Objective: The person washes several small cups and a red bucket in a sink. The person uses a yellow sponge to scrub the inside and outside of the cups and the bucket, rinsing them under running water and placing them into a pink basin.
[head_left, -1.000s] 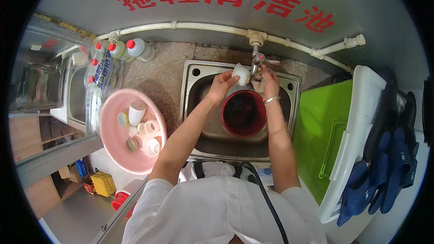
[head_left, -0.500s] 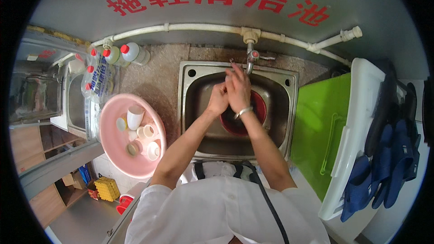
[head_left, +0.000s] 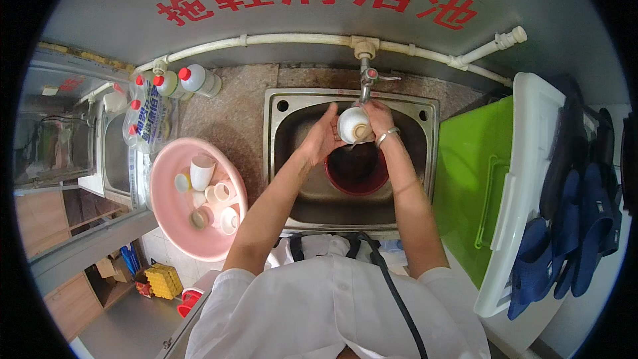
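A white cup (head_left: 351, 125) is tilted under the tap (head_left: 366, 83), a tan ring showing on its near end. My right hand (head_left: 379, 119), with a bracelet on its wrist, grips the cup's right side. Close against the cup's left side is my left hand (head_left: 321, 138), its fingers apart and the thumb stretched out; whether it touches the cup I cannot tell. A little water seems to run off the cup's lower edge. Below both hands, a dark red basin (head_left: 357, 188) sits in the steel sink (head_left: 302, 216).
A pink tub (head_left: 163, 218) with several white cups stands left of the sink. Plastic bottles (head_left: 193, 80) line the back left. At right are a green panel (head_left: 468, 179), a white rack (head_left: 522, 139) and blue slippers (head_left: 591, 213). White pipe (head_left: 292, 39) crosses the back wall.
My hands were together over the basin, with no cup visible. Now they are apart, the right one has moved right, and the white cup shows between them under the tap.
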